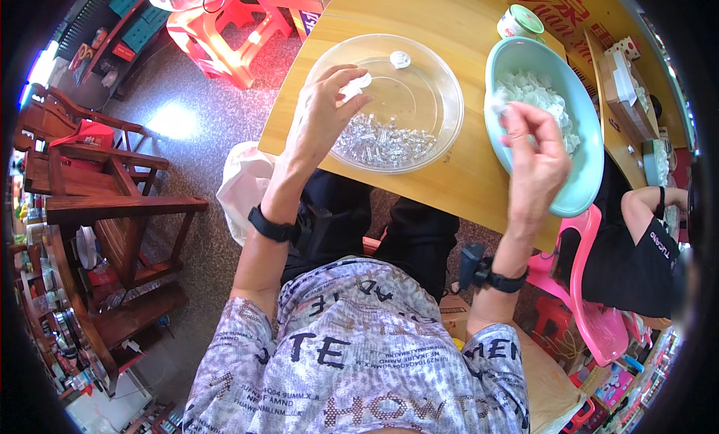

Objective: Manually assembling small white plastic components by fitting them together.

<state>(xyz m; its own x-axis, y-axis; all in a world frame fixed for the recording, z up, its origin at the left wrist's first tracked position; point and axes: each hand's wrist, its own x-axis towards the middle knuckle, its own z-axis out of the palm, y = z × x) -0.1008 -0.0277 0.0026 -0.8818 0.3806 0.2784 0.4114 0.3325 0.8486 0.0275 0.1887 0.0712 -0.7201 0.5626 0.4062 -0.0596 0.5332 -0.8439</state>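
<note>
Two hands work above a wooden table (pixel 449 172). Left hand (pixel 326 108) hovers over the clear bowl (pixel 442 97), fingers pressed together, pinching a small white cap (pixel 359 81). Clear plastic parts (pixel 382 143) lie heaped at the bowl's near side. Right hand (pixel 535 161) is raised over the teal basin (pixel 592 164), fingertips pinching a small white piece (pixel 500 104). White caps (pixel 543 97) fill the basin.
</note>
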